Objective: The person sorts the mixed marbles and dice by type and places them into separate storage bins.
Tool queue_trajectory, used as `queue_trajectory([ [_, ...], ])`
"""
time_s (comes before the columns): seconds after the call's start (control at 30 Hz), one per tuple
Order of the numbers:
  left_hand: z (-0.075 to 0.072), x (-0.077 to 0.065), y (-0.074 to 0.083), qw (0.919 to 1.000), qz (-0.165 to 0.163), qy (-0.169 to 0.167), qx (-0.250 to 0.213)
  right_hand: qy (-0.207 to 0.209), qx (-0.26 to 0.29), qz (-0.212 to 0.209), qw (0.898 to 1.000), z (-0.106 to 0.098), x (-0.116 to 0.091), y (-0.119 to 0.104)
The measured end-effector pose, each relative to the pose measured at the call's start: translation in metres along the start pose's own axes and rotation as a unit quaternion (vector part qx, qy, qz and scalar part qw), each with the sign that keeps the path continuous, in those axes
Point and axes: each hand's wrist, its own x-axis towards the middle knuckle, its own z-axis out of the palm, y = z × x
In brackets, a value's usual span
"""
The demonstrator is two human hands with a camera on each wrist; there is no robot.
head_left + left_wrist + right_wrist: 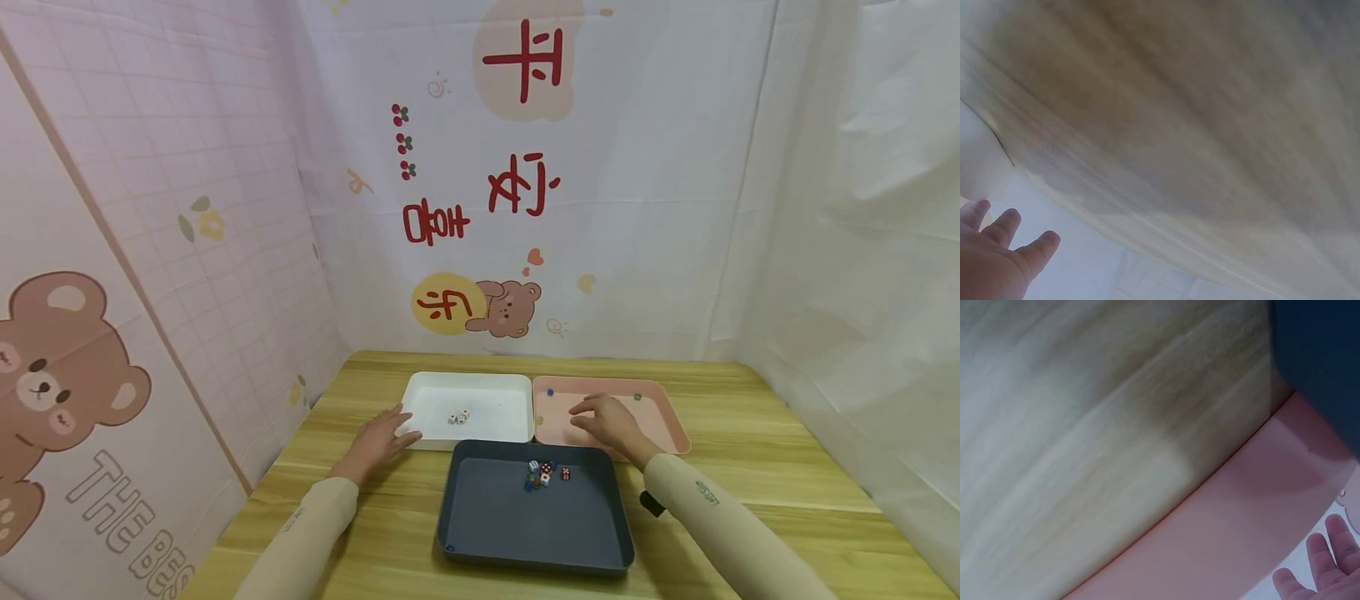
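Note:
My left hand (381, 437) is at the left end of a white tray (510, 429), its fingers spread beside the rim; whether they touch it I cannot tell. Small white dice (459, 417) lie clustered in that tray. Over the pink tray (660, 429) hovers my right hand (611, 423), fingers apart and loosely bent, with nothing visible between them. Around it in the pink tray are a blue die (551, 392), a yellow die (539, 421) and a green die (637, 397). In the right wrist view, the fingers (1320, 556) extend above the pink wall.
Nearest me sits a dark grey tray (525, 533) holding a mixed dice pile (538, 475), a red die (566, 474) and a blue die (450, 548) in its near left corner. The trays stand on a wooden table (757, 467), with printed cloth (637, 208) hanging behind.

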Motion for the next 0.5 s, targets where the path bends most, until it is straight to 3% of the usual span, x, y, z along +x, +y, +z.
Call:
queue_trajectory([
  [0.27,0.001,-0.001,0.000,1.0000,-0.004,-0.001,-0.008,-0.009,0.006,-0.018,1.000,0.002,-0.002,-0.015],
  [0.5,0.001,-0.001,0.000,1.0000,-0.002,0.001,-0.008,-0.020,0.006,-0.064,0.998,0.004,-0.005,-0.028],
])
